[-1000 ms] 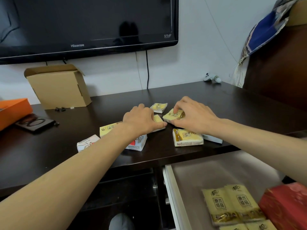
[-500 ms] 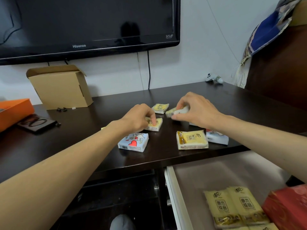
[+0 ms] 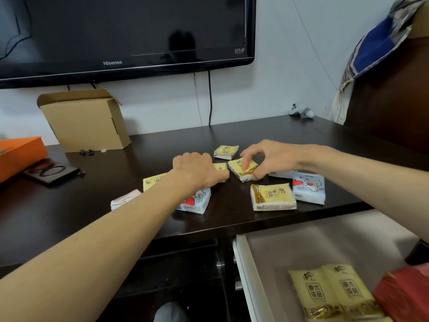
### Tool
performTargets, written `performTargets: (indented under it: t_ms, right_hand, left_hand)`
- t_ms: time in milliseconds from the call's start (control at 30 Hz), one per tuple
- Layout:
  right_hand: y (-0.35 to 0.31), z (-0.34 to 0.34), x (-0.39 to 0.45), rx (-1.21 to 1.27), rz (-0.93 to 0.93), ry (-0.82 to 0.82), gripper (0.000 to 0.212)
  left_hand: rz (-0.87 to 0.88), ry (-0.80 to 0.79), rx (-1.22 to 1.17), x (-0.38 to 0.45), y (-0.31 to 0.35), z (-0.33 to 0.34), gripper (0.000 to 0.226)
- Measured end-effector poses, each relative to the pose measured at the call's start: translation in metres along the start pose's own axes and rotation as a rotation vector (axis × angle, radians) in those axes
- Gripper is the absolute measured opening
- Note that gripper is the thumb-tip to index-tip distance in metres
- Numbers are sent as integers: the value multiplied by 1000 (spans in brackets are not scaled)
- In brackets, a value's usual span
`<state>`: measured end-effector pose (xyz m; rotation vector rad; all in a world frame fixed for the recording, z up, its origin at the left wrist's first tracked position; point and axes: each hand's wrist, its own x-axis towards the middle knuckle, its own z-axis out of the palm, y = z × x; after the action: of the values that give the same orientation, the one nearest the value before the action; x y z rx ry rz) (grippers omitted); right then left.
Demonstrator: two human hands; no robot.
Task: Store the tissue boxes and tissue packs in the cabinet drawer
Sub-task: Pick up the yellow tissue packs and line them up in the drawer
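From the head camera, the dark table [image 3: 255, 135] carries a scatter of small tissue packs. The right hand [image 3: 271, 156] sits over a yellow pack [image 3: 241, 169] near the middle, thumb at its near edge and fingertips on its top, the hand half closed in a pinch around it. The left hand [image 3: 197, 170] lies just beside it, curled knuckles up over a second yellow pack [image 3: 220, 167], of which only a corner shows; I cannot tell whether it grips that pack or merely presses on it.

Half a second ago the right hand had its pack raised edge-on off the table; now the pack lies flat under the fingers. The left hand has slid a little to the right.

Another yellow pack [image 3: 226, 151] lies just behind the hands, a larger one [image 3: 272, 196] in front of the right hand, and a white heart-print pack [image 3: 308, 188] under the right wrist. A similar heart pack [image 3: 197, 202] lies under the left forearm. Below the table edge the open drawer [image 3: 246, 275] holds yellow packs [image 3: 334, 293] and a red box [image 3: 406, 296].
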<state>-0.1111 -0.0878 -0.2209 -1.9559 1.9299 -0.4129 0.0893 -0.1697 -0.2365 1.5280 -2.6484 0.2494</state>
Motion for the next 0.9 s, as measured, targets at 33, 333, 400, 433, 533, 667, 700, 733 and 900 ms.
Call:
performTargets:
  t_ms: [33, 333, 400, 433, 533, 667, 700, 733, 900]
  right_hand:
    - [1, 0, 0, -22, -5, 11, 24]
    - [-9, 0, -33, -95, -132, 331, 75]
    - [-12, -3, -53, -109, -158, 364, 82]
    - [-14, -5, -65, -112, -165, 374, 83]
    - [-17, -9, -109, -83, -172, 374, 82]
    - [-15, -5, -169, -71, -181, 380, 78]
    - [-13, -3, -183, -62, -177, 377, 77]
    - [-12, 0, -196, -60, -175, 379, 77]
    - [-2, 21, -252, -38, -128, 418, 78]
  left_hand:
    - [9, -3, -39, 0, 0, 0, 58]
    - [142, 232, -254, -25, -4, -27, 71]
    - [200, 272, -304, -41, -4, -38, 75]
    - [230, 282, -329, -52, -3, -43, 78]
    - [298, 268, -409, -91, 6, -56, 86]
    - [363, 276, -462, -141, 22, -59, 87]
    - [371, 260, -478, -150, 26, -59, 87]
    - [381, 237, -489, -157, 30, -58, 88]
    - [442, 126, -556, -194, 57, -48, 82]
